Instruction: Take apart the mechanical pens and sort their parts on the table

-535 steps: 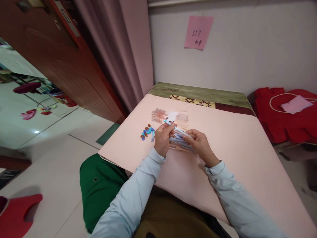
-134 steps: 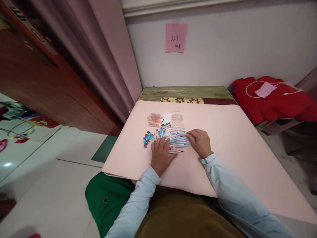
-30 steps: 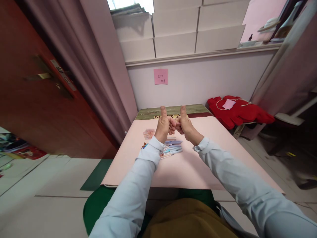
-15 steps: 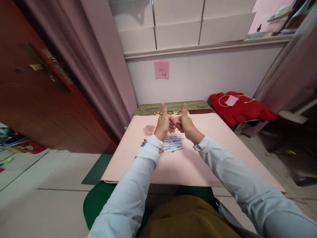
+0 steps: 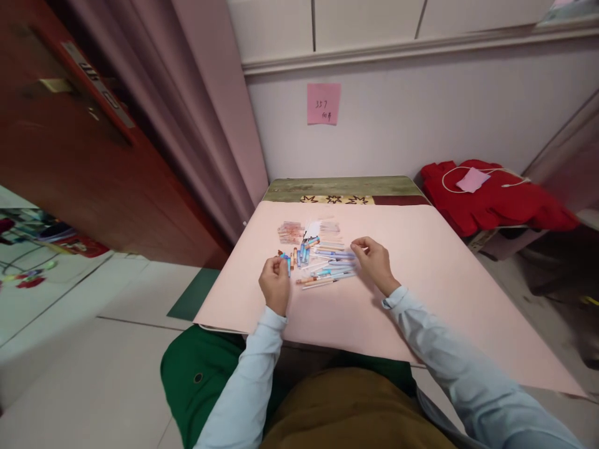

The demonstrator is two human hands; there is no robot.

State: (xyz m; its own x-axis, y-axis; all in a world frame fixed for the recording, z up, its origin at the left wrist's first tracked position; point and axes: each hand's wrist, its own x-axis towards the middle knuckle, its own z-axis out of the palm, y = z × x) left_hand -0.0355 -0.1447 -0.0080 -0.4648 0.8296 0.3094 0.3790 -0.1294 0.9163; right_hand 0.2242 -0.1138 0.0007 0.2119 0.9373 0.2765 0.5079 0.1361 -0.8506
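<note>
My left hand (image 5: pixel 275 285) is closed in a pinch at the left edge of the pen parts, its fingertips against a small heap of blue and brown plastic pieces (image 5: pixel 285 255). What it grips, if anything, I cannot make out. On the other side, my right hand (image 5: pixel 375 263) has thumb and forefinger together beside the right ends of blue and lilac pen barrels (image 5: pixel 334 254); anything between them is too small to see. Short blue and orange pen sections (image 5: pixel 304 252) lie between the hands. Behind them are reddish thin parts (image 5: pixel 290 232) and pale clear parts (image 5: pixel 330 226).
Pink paper (image 5: pixel 421 293) covers the table and hangs over its front edge. A pink note (image 5: pixel 324 104) is on the wall. At right, a red cloth (image 5: pixel 505 202) carries a white cable. A brown door (image 5: pixel 93 162) and mauve curtain (image 5: pixel 210 125) stand left.
My hands were together above the pen parts with thumbs up. They have since parted and come down, left to the heap's left side, right to its right side. The view has tilted down.
</note>
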